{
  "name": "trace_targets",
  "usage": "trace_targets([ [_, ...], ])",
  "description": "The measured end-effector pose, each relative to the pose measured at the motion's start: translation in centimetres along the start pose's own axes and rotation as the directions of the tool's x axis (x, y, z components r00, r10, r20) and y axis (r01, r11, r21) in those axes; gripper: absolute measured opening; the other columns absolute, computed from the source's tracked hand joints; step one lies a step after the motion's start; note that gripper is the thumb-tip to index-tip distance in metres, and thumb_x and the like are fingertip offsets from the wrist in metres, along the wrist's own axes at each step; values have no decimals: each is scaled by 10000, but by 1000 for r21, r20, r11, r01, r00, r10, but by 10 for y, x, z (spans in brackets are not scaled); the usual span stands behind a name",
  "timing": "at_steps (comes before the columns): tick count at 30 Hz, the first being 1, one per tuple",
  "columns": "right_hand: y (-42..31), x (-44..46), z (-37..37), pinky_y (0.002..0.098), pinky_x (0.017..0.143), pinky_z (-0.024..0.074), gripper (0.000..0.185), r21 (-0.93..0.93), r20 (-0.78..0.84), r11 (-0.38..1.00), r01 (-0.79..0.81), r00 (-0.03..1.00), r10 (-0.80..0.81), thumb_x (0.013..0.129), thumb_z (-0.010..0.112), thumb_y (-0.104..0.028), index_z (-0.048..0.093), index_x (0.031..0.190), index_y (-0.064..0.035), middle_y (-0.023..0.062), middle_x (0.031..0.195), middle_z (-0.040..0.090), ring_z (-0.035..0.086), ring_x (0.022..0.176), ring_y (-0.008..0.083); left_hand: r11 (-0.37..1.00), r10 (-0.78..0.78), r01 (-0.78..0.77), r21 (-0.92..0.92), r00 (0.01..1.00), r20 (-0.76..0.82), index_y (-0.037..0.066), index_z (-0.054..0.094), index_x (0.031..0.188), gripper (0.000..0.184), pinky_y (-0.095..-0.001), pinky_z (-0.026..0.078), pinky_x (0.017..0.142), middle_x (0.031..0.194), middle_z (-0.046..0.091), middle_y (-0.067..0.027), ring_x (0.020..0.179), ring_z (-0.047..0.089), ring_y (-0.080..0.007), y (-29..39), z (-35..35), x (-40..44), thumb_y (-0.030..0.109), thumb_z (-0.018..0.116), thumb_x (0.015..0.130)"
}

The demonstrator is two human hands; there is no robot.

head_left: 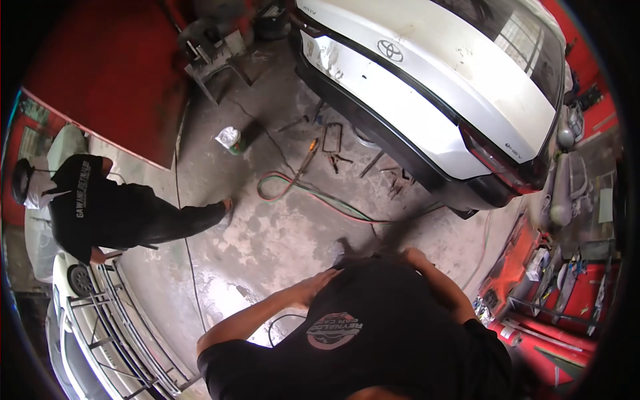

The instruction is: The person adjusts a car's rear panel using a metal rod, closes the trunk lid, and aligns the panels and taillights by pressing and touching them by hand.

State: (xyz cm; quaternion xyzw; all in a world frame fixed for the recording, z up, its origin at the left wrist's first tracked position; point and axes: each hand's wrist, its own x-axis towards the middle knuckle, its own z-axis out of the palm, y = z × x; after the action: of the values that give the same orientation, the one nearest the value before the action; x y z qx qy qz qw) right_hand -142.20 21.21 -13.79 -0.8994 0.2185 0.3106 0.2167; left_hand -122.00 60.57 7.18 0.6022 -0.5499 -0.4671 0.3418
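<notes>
My left hand is at the edge of my black shirt, near the waist, with its fingertips hidden against the cloth. On the other side, my right hand reaches round the shirt's front edge, and most of its fingers are out of sight. Whether either hand holds anything is not visible. A thin black cable loops below my left forearm. Ahead on the floor, a red and green twin hose lies in a loop, leading to an orange-handled torch.
A white car with a black lower bumper stands at the upper right. Metal tools and a white-topped bucket lie beyond the hose. To the left, a person in black stands beside a roof-racked vehicle. Red shelving lines the right.
</notes>
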Motion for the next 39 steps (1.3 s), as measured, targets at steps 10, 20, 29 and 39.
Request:
trace_targets([
  [10, 7, -46, 1, 455, 822, 521, 305, 20, 15, 989, -144, 990, 143, 769, 591, -321, 725, 848, -59, 203, 930, 685, 660, 913, 367, 993, -61, 66, -94, 997, 54, 91, 89, 1521, 1185, -384, 284, 1139, 1506, 240, -194, 1392, 290, -345, -5, 17, 2, 231, 838, 613],
  [20, 24, -28, 2, 468, 794, 523, 273, 20, -70, 1000, 14, 997, -13, 785, 611, -290, 711, 890, -59, 209, 949, 679, 652, 909, 381, 996, -83, 82, -22, 996, -25, 84, 115, 1517, 1143, -392, 288, 1140, 1505, 244, -199, 1385, 297, -356, 32, 32, 14, 191, 822, 626],
  [29, 62, -47, -15, 460, 773, 532, 286, -46, 12, 987, 152, 988, -152, 756, 670, -336, 738, 945, -133, 173, 940, 688, 661, 890, 357, 944, -297, 294, -148, 955, 3, 105, 190, 1513, 883, -372, 247, 1154, 1544, 236, -165, 1411, 280, -281, 121, 62, 81, 240, 724, 823],
  [39, 192, -66, 45, 441, 834, 518, 303, 136, -67, 990, -37, 997, 47, 719, 604, -205, 749, 968, -112, 186, 951, 692, 663, 904, 354, 461, -601, 307, -833, 798, -39, 16, 286, 1471, 556, -324, 275, 1117, 1462, 374, -153, 1334, 354, -232, 113, 175, 124, 286, 427, 1006],
])
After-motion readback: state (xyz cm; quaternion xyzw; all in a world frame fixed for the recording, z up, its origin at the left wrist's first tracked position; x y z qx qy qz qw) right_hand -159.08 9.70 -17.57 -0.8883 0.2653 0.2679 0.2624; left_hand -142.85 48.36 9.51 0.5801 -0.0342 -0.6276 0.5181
